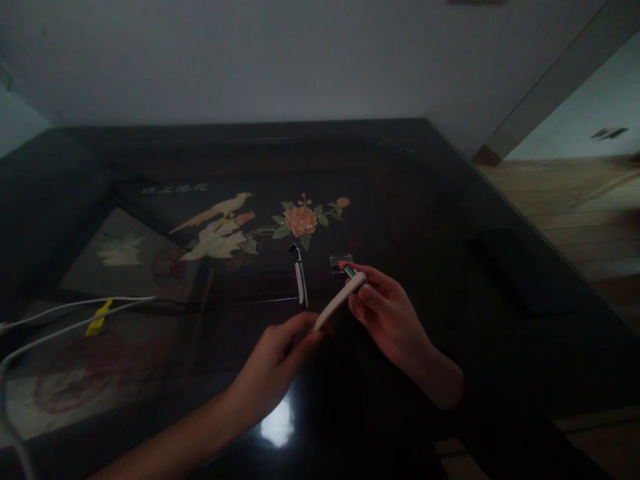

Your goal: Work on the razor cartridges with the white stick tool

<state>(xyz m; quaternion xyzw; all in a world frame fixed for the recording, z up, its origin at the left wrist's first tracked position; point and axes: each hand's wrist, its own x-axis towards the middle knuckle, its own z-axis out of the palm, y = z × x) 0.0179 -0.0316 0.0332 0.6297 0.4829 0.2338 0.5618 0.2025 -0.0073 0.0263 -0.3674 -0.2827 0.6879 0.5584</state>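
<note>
My left hand (280, 357) is closed around the lower end of a slim white razor handle (336, 305), which slants up to the right. My right hand (387, 307) pinches a small razor cartridge (351, 271) with a green strip, right at the handle's upper end. Whether the two are joined is hard to tell in the dim light. Just behind the hands, a second razor (301, 283), white and black with a bent neck, lies on the dark glossy table (415, 200). A small clear plastic case (340, 259) sits beyond the right fingertips.
White cables (75, 308) with a yellow tag (99, 318) run across the left side of the table. A dark flat object (520, 270) lies near the right edge. Behind is a pale wall (240, 60), and wooden floor (545, 200) shows on the right.
</note>
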